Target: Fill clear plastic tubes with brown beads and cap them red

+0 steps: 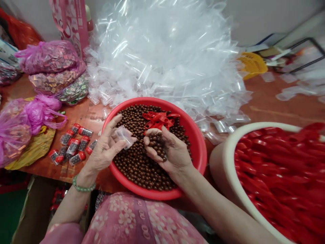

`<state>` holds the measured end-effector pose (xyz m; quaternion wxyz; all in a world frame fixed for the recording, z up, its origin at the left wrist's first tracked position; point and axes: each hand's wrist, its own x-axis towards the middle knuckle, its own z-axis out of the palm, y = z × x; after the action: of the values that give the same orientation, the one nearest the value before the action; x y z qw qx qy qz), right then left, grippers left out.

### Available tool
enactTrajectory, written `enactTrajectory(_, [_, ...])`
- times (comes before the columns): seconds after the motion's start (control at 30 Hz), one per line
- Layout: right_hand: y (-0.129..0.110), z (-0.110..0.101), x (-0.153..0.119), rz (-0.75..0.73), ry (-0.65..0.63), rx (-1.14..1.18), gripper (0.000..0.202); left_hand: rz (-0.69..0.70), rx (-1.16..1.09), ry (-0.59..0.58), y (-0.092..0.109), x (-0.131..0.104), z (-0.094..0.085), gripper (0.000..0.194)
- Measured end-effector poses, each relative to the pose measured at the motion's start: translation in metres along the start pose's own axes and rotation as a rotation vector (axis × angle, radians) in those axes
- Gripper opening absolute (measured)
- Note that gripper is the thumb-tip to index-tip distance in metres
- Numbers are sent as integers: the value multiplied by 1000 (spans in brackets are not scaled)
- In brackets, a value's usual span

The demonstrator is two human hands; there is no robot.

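A red basin (200,149) of small brown balls (142,173) stands in front of me, with several red plastic pieces (158,119) lying on the balls at its back. Over the basin's left side, my left hand (108,144) holds a clear plastic container (124,136) between thumb and fingers. My right hand (171,149) is above the basin's middle, its fingers curled around a cluster of the brown balls (156,144). The two hands are a short gap apart.
Clear containers (167,57) are heaped behind the basin. A cream tub (230,145) of red pieces (279,176) stands right. Filled red-capped containers (73,146) lie left, near pink bags (50,57) of small packets. A yellow basket (254,64) is at back right.
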<state>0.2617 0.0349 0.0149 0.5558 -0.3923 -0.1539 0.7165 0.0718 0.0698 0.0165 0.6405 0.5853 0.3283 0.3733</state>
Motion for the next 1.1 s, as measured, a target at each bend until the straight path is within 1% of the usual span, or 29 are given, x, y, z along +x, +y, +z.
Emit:
enactTrajectory(0.07, [1, 4, 1, -5, 60, 80, 41, -48, -119, 13, -3, 0, 17, 50])
enactTrajectory(0.13, [2, 7, 5, -34, 123, 170, 42, -46, -170, 61, -6, 2, 30, 42])
enactTrajectory(0.23, [3, 9, 11, -98, 220, 284, 41, -6, -160, 88, -10, 4, 45, 34])
enactTrajectory(0.3, [3, 10, 13, -111, 271, 343, 39, 6, -109, 103, -13, 4, 49, 29])
enactTrajectory(0.37, [3, 11, 14, -112, 317, 404, 36, 12, 6, 138, -16, 4, 50, 28])
enactTrajectory(0.43, [2, 13, 14, -115, 346, 445, 35, 35, 213, 154, -19, 3, 48, 28])
enactTrajectory(0.53, [2, 13, 14, -141, 343, 428, 33, 124, 537, 90, -22, 2, 46, 32])
enactTrajectory(0.6, [2, 13, 13, -164, 334, 390, 32, 160, 649, 32, -23, 2, 45, 40])
enactTrajectory(0.7, [3, 14, 11, -192, 336, 331, 31, 140, 730, -20, -23, 2, 46, 47])
enactTrajectory(0.83, [5, 16, 7, -245, 344, 250, 30, 67, 755, -66, -22, 2, 48, 43])
enactTrajectory(0.93, [8, 18, 5, -284, 347, 179, 30, 31, 767, -62, -22, 3, 50, 37])
enactTrajectory(1.1, [13, 19, 4, -341, 341, 64, 31, 42, 783, -26, -24, 3, 51, 34])
